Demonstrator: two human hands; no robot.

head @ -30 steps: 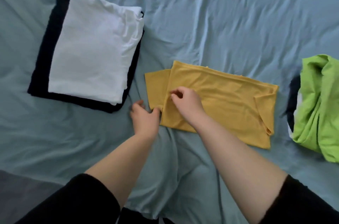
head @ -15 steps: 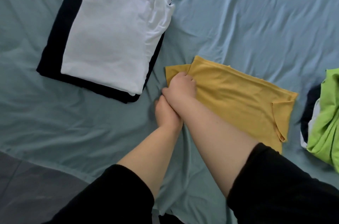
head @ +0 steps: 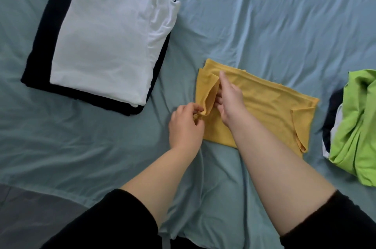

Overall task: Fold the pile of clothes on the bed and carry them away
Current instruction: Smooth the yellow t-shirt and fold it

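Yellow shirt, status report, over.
Left hand pinching the left edge of the yellow shirt; right hand shut on the raised flap. Shirt half folded on the bed sheet. Nothing in the way; green garment waits unfolded at right.

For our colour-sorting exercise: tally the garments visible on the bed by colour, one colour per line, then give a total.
White: 2, one folded, one partly hidden at the pile's edge
Black/dark: 2, one folded, one under the pile
Yellow: 1
Green: 1
Total: 6
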